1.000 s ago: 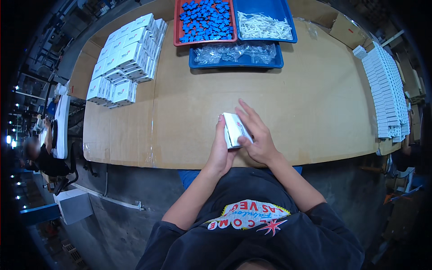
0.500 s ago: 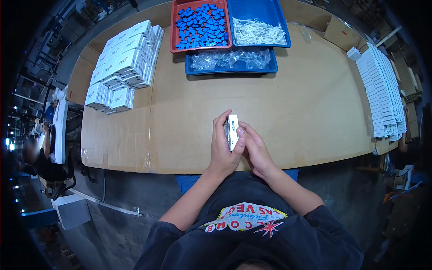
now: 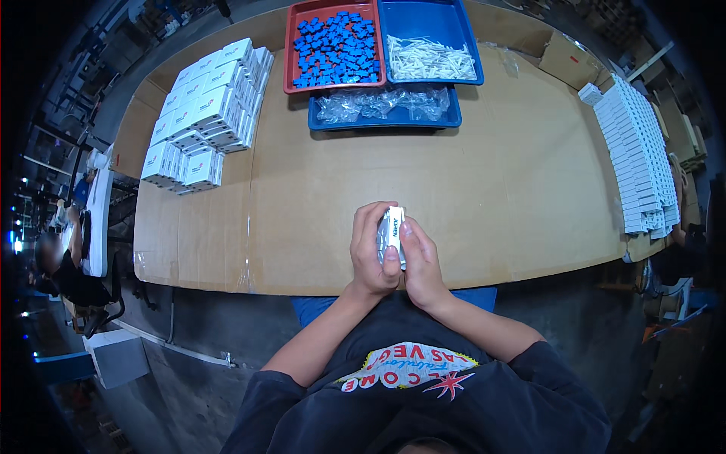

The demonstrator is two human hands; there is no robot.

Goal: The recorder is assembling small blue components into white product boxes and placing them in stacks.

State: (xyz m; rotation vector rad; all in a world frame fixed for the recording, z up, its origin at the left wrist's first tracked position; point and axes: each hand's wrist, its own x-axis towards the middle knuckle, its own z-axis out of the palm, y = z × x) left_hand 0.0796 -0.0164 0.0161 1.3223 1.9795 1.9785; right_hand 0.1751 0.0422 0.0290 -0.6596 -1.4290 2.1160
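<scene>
Close to the table's near edge, a small white box (image 3: 395, 221) with dark print is held upright between my two hands. My left hand (image 3: 367, 253) wraps its left side, fingers curled over the far end and thumb on the near face. My right hand (image 3: 422, 265) presses the right side, its thumb lying along the edge. Part of the box's left side looks grey or clear, with details too small to make out. The palms hide the rest of it.
Stacked white boxes (image 3: 206, 106) stand at the left of the cardboard-covered table (image 3: 340, 174). At the back are a red tray (image 3: 290, 45) of blue pieces, a blue tray (image 3: 435, 15) of white sticks and another blue tray (image 3: 382, 125) of clear plastic. Small white cartons (image 3: 635, 159) line the right.
The box and both hands have come slightly nearer to me. My right hand has straightened along the box, and its thumb and fingers have shifted. The view has moved a little.
</scene>
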